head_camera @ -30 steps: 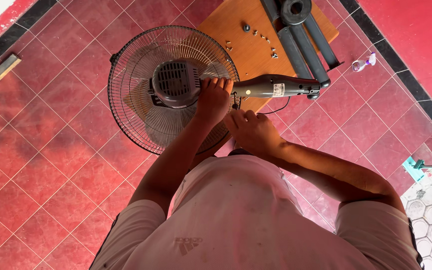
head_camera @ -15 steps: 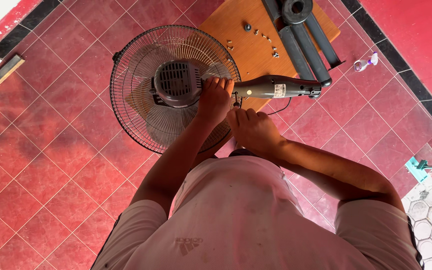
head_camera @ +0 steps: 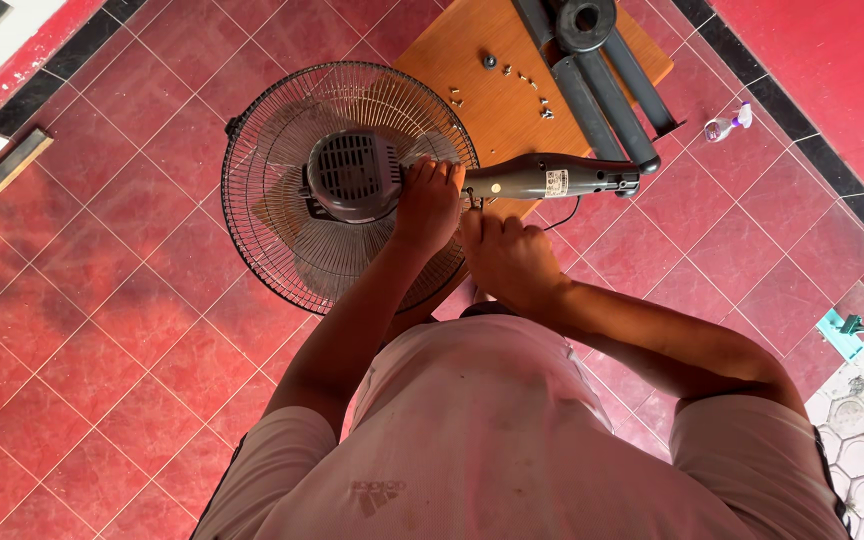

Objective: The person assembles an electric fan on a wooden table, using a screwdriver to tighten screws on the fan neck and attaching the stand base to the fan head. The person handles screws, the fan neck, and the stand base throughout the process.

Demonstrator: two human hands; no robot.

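Fan [head_camera: 282, 210] off its base [head_camera: 592, 60], screws [head_camera: 512, 85] loose at 12; left hand [head_camera: 430, 200] clamped on neck [head_camera: 542, 180], right hand [head_camera: 507, 255] curled just below it, grip unclear.

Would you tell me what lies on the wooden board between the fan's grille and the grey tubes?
Small loose screws lie scattered on the wooden board, seen in the head view.

**Wire, plastic, wood and glazed tile**

The fan guard [head_camera: 282, 215] is thin dark metal wire with a slight sheen. The motor housing [head_camera: 354, 175] looks like matt grey plastic, ribbed with vent slots. The neck piece [head_camera: 552, 178] is smooth grey plastic with a soft gloss. The table [head_camera: 497, 70] is smooth, warm-toned wood. The small screws [head_camera: 542, 105] on it glint like bright metal. The floor tiles [head_camera: 102, 300] are red, glazed and glossy. The shirt [head_camera: 482, 440] is pale matt cloth.
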